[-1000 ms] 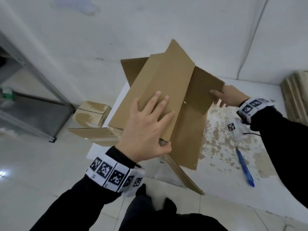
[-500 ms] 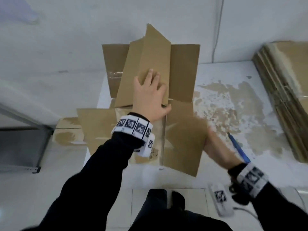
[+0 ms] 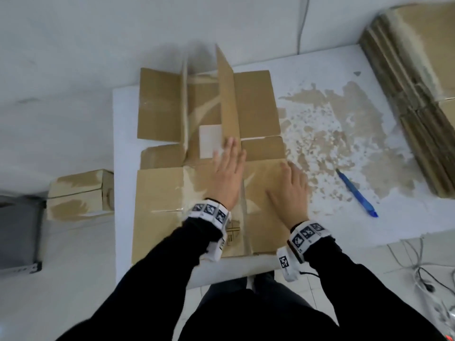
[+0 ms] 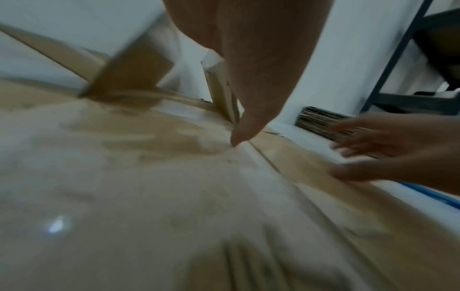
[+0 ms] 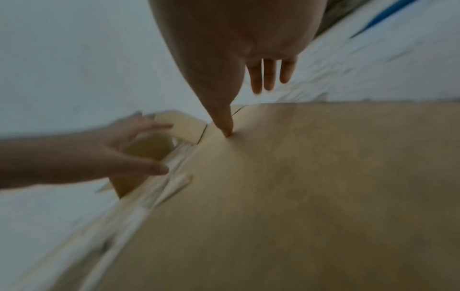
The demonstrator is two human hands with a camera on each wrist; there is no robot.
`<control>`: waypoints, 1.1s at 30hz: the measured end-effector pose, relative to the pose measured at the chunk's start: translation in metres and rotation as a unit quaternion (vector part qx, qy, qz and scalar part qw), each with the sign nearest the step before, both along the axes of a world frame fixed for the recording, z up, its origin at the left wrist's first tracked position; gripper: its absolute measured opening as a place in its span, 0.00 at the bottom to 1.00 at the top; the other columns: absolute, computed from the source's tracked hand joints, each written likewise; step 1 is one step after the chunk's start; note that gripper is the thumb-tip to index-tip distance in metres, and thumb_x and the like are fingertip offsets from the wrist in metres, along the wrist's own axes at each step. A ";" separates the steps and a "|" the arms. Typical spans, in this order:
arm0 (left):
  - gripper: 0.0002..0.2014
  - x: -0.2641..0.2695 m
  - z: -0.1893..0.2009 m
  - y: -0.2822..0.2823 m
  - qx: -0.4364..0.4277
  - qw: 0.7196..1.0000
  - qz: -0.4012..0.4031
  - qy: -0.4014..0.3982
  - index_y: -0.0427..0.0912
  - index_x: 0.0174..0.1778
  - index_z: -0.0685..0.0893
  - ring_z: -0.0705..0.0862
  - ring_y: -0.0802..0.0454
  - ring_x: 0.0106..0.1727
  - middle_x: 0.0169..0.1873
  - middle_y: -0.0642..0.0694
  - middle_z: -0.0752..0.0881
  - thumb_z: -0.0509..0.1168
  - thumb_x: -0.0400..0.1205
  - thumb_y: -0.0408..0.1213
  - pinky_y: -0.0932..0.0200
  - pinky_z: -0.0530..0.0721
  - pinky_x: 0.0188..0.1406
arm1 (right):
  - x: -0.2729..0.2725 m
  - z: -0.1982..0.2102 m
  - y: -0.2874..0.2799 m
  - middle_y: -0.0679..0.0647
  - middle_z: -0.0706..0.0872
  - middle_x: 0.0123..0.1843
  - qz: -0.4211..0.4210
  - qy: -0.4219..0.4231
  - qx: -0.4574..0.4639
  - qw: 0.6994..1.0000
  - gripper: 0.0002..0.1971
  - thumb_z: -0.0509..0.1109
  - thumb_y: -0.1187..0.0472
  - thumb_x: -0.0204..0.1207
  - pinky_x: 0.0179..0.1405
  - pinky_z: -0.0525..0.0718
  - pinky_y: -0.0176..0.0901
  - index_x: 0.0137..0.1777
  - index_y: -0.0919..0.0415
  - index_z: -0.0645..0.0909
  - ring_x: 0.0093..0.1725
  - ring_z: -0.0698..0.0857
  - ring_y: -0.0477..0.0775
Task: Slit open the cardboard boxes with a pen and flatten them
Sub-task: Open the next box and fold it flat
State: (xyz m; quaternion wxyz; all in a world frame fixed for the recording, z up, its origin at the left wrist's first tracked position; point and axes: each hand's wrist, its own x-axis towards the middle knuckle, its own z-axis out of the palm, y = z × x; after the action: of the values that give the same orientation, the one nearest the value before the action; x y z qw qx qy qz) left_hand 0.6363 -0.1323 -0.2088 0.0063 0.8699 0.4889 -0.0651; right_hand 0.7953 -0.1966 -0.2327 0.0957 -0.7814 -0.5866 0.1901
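Box (image 3: 162, 193) now flattened, both hands (image 3: 227, 178) pressing it

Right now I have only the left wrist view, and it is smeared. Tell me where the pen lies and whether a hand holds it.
Observer: The blue pen lies free on the white table, right of the opened cardboard box. The right hand rests flat on the box, apart from the pen.
Operator: Say what the left hand does.
Observer: The left hand presses flat, fingers straight, at the foot of a flap that stands upright.
Operator: Report any boxes left to slit.
Observer: One smaller box, apparently closed, sits left of the table, below its top.
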 end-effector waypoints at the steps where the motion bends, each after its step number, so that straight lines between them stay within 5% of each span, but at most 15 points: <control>1: 0.37 0.002 -0.006 -0.011 -0.039 0.999 -0.016 -0.013 0.39 0.84 0.45 0.30 0.39 0.81 0.81 0.37 0.35 0.51 0.78 0.23 0.38 0.31 0.78 | -0.015 -0.003 0.002 0.59 0.51 0.84 0.063 -0.021 -0.025 0.997 0.38 0.63 0.49 0.80 0.81 0.52 0.63 0.83 0.61 0.50 0.83 0.52 0.64; 3: 0.33 -0.003 -0.019 -0.026 -0.159 0.987 -0.006 -0.026 0.41 0.84 0.39 0.30 0.45 0.81 0.82 0.42 0.33 0.45 0.83 0.30 0.39 0.33 0.81 | -0.045 -0.015 0.003 0.53 0.38 0.84 0.167 -0.010 -0.063 0.984 0.32 0.46 0.48 0.84 0.80 0.44 0.68 0.84 0.58 0.41 0.84 0.38 0.56; 5: 0.31 -0.031 -0.032 -0.025 -0.219 0.974 0.040 -0.039 0.47 0.84 0.37 0.30 0.49 0.82 0.82 0.48 0.32 0.44 0.88 0.47 0.40 0.36 0.82 | -0.056 -0.026 0.002 0.51 0.36 0.84 0.189 -0.003 -0.078 0.979 0.33 0.34 0.43 0.80 0.80 0.37 0.67 0.83 0.55 0.38 0.82 0.34 0.50; 8: 0.34 -0.100 -0.042 -0.018 -0.199 0.974 0.102 -0.041 0.59 0.82 0.32 0.26 0.48 0.81 0.79 0.50 0.26 0.39 0.83 0.64 0.42 0.28 0.78 | -0.038 -0.034 -0.001 0.44 0.29 0.82 0.172 -0.042 -0.081 0.981 0.33 0.33 0.35 0.78 0.79 0.31 0.61 0.80 0.42 0.29 0.81 0.30 0.51; 11: 0.36 -0.155 -0.041 -0.022 -0.191 0.967 0.152 -0.077 0.59 0.82 0.33 0.25 0.51 0.80 0.81 0.49 0.27 0.33 0.80 0.68 0.45 0.31 0.80 | -0.022 -0.033 -0.001 0.46 0.31 0.83 0.146 -0.069 -0.086 0.983 0.33 0.34 0.34 0.79 0.81 0.38 0.60 0.82 0.41 0.33 0.82 0.31 0.52; 14: 0.37 -0.151 -0.034 -0.024 -0.199 0.963 0.169 -0.067 0.56 0.84 0.42 0.33 0.48 0.83 0.83 0.45 0.34 0.40 0.81 0.66 0.46 0.37 0.81 | -0.025 -0.018 0.000 0.50 0.42 0.86 0.115 -0.054 -0.075 0.989 0.33 0.43 0.37 0.81 0.81 0.45 0.57 0.84 0.45 0.44 0.84 0.41 0.54; 17: 0.21 -0.130 -0.012 0.010 -0.123 0.964 0.208 -0.113 0.45 0.70 0.73 0.66 0.39 0.73 0.71 0.39 0.70 0.58 0.82 0.49 0.47 0.59 0.71 | -0.037 0.005 0.038 0.59 0.61 0.82 0.059 -0.021 -0.024 0.998 0.27 0.58 0.50 0.81 0.77 0.57 0.54 0.79 0.56 0.62 0.80 0.60 0.59; 20: 0.17 -0.101 0.005 0.062 -0.061 0.971 0.162 -0.163 0.40 0.65 0.77 0.71 0.40 0.68 0.65 0.40 0.77 0.59 0.83 0.41 0.48 0.63 0.68 | -0.056 0.016 0.104 0.61 0.57 0.83 0.075 0.012 0.019 0.997 0.28 0.61 0.53 0.81 0.78 0.56 0.59 0.79 0.58 0.62 0.81 0.57 0.62; 23: 0.26 -0.074 0.003 0.121 -0.114 0.975 0.131 -0.141 0.42 0.81 0.60 0.53 0.43 0.83 0.82 0.40 0.57 0.53 0.87 0.44 0.45 0.50 0.80 | -0.073 0.006 0.169 0.54 0.39 0.85 0.135 -0.023 -0.067 0.988 0.30 0.51 0.45 0.84 0.78 0.42 0.68 0.84 0.48 0.46 0.84 0.40 0.61; 27: 0.36 -0.068 -0.028 0.155 -0.202 0.969 0.140 -0.037 0.55 0.83 0.34 0.29 0.42 0.82 0.82 0.45 0.29 0.43 0.84 0.64 0.34 0.30 0.76 | -0.079 -0.015 0.199 0.47 0.27 0.83 0.197 -0.048 -0.152 0.967 0.30 0.40 0.36 0.82 0.72 0.31 0.75 0.81 0.38 0.32 0.80 0.27 0.62; 33: 0.37 -0.070 -0.036 0.169 -0.266 0.953 0.145 -0.034 0.59 0.81 0.31 0.23 0.41 0.79 0.79 0.47 0.24 0.43 0.83 0.66 0.32 0.25 0.72 | -0.077 -0.023 0.206 0.47 0.25 0.82 0.196 -0.059 -0.163 0.965 0.31 0.39 0.34 0.81 0.70 0.28 0.75 0.80 0.36 0.31 0.79 0.24 0.61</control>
State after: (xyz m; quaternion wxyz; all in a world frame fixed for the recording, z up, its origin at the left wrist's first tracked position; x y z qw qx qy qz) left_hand 0.5662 0.0365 -0.2446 0.2631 0.7585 0.5740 -0.1614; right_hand 0.7179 0.0094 -0.2556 -0.1067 -0.6659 -0.6942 0.2517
